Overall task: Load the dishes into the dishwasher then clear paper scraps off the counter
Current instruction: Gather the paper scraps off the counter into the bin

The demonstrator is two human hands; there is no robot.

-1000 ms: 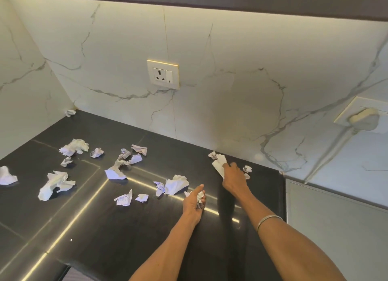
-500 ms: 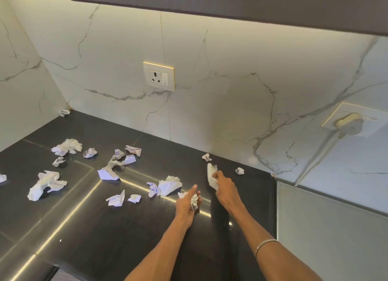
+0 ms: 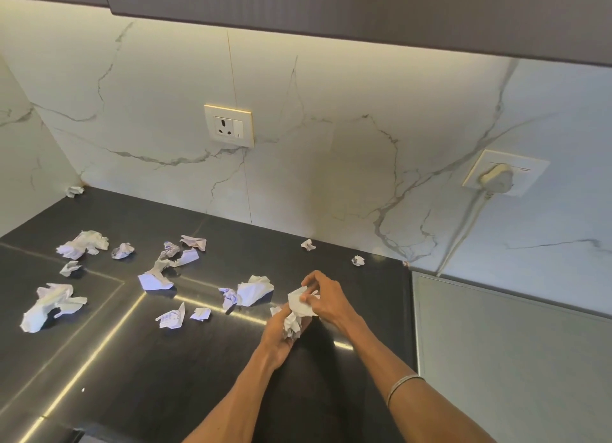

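Observation:
Several crumpled white paper scraps lie scattered on the black counter [image 3: 139, 359], among them a large scrap [image 3: 253, 290] just left of my hands and two small ones [image 3: 308, 244] [image 3: 358, 260] near the back wall. My left hand [image 3: 281, 335] is cupped palm-up around a wad of scraps [image 3: 293, 326]. My right hand [image 3: 326, 298] meets it from above, its fingers pinching a white scrap [image 3: 298, 301] against that wad. No dishes or dishwasher are in view.
A marble backsplash with a wall socket [image 3: 229, 125] stands behind the counter. A plugged-in socket [image 3: 496, 177] with a cord hangs at the right above a grey appliance top [image 3: 513, 359]. Dark cabinets overhang the top. More scraps [image 3: 49, 305] lie at the left.
My right hand lifted a scrap from near the back wall and brought it left onto the wad in my left hand, which turned palm-up. The camera view shifted slightly.

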